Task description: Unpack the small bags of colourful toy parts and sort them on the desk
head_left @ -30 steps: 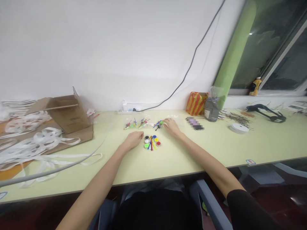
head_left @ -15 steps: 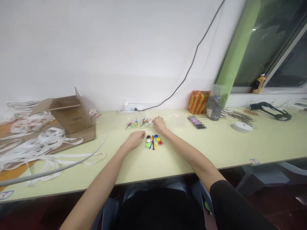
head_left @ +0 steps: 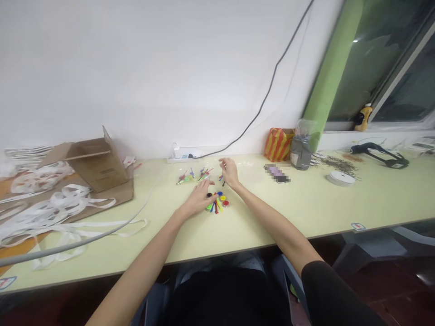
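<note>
left hand (head_left: 200, 199): fingers stretched out pretty flat, tips resting on the left side of the coloured discs (head_left: 222, 199), not gripping anything

right hand (head_left: 229, 171): also open, fingers loosely spread, nothing in it as far as I can see, just behind the discs and slightly right of them

table (head_left: 306, 208): long pale yellow-green top, everything sits on it

white strips (head_left: 50, 203): big loose tangle at the far left, well away from both hands

cardboard box (head_left: 91, 158): open, tipped on its side, behind the strips

striped bag (head_left: 277, 145): orange and yellow, against the wall to the right

grey jar (head_left: 300, 153): just beside the bag

phone (head_left: 277, 173): flat on the table, right of the right hand

coloured discs: small tight cluster mid-table, black, blue, yellow, red and green, with red and blue sticks (head_left: 215, 207) lying through the middle

little coloured bits (head_left: 185, 178): a row just behind the discs, too small to make out
</note>
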`<state>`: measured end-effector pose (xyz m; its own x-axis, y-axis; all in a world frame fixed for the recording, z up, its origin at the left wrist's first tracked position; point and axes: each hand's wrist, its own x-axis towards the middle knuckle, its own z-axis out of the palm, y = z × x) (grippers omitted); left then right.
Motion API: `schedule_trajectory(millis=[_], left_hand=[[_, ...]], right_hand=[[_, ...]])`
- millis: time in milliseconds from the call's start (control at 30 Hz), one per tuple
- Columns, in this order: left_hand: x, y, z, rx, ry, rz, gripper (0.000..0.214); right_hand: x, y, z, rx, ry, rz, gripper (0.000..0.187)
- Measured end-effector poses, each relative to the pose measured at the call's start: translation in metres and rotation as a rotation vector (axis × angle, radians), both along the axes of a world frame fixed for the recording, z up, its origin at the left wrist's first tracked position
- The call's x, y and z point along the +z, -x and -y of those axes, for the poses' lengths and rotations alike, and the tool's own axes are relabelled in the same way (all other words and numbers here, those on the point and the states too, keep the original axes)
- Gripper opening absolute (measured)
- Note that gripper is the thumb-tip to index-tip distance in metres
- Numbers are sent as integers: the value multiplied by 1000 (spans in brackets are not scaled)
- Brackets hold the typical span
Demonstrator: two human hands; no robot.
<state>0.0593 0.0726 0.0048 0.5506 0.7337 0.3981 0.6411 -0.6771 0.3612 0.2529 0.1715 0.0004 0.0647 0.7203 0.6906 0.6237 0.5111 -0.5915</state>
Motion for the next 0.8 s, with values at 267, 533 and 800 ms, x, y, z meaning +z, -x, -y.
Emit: schedule_trajectory(millis=[267,533,800], left_hand=[[-2,3,-3,73,42,-53,54],[-8,6,-6,105,100,-125,85],[-11,6,-7,120,155,-188,87]], right_hand=[[-14,-31,59,250,246,-112,29],[6,-79,83,866,787,35,38],[18,-69,98,1001,895,115,32]])
